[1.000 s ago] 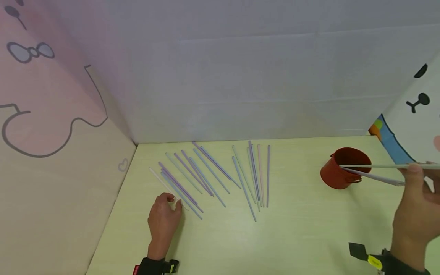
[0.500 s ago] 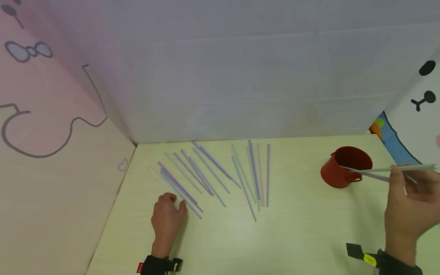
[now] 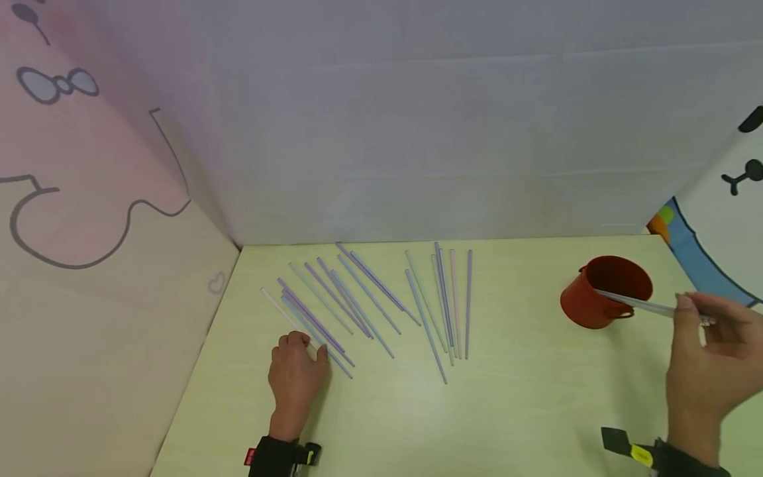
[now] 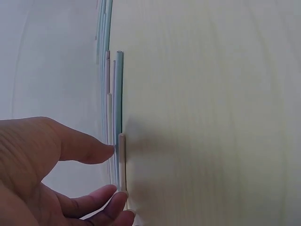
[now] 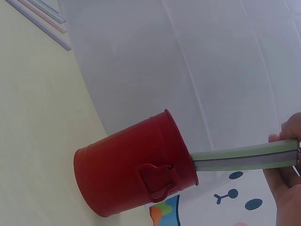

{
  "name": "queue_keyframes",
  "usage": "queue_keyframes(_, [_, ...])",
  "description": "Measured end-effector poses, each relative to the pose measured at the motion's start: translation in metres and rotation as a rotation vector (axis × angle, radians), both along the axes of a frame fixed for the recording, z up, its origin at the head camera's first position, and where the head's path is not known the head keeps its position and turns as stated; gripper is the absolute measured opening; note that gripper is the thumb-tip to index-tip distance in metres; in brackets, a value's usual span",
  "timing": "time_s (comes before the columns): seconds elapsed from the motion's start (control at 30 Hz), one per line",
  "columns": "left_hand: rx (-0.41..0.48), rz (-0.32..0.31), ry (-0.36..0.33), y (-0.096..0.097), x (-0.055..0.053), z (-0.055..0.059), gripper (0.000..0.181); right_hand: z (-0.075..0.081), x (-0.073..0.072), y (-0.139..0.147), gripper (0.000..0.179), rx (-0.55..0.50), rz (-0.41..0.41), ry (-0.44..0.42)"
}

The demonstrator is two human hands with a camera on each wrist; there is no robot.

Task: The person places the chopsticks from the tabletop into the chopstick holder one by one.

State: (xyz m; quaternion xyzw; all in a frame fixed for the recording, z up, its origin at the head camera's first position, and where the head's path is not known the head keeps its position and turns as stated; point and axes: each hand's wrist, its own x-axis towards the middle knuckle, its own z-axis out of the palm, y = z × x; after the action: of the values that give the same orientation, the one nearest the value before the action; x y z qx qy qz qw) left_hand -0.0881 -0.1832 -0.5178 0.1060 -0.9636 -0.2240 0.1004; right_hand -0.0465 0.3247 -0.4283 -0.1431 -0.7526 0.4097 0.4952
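Straws [image 5: 240, 157] pinched by the right hand [image 3: 709, 358] slanted into a red bucket [image 3: 578, 306], likely mid-placement and next needing a gentle lowering and release, while the left hand [image 3: 298, 374], thumb and fingertips parted, touched a pale straw [image 3: 277, 305] on the table [image 3: 507, 397].

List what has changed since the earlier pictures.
The right hand moved left, closer to the red bucket; its held straws, splayed apart earlier, now lie together, tips inside. The left hand shifted slightly right, at the white straw. The bucket and the loose straws on the table stayed put.
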Motion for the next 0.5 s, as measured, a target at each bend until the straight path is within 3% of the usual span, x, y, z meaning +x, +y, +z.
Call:
queue_keyframes(0.23, [-0.018, 0.005, 0.008, -0.002, 0.001, -0.001, 0.028, 0.006, 0.007, -0.001, 0.029, 0.003, -0.055, 0.005])
queue_keyframes(0.37, [-0.027, 0.009, 0.013, -0.003, 0.002, 0.000, 0.026, 0.012, 0.011, -0.007, 0.029, -0.030, -0.132, -0.010])
queue_keyframes(0.5, [0.003, 0.025, -0.027, -0.008, 0.003, 0.003, 0.026, 0.019, 0.014, -0.012, 0.027, -0.032, -0.221, -0.006])
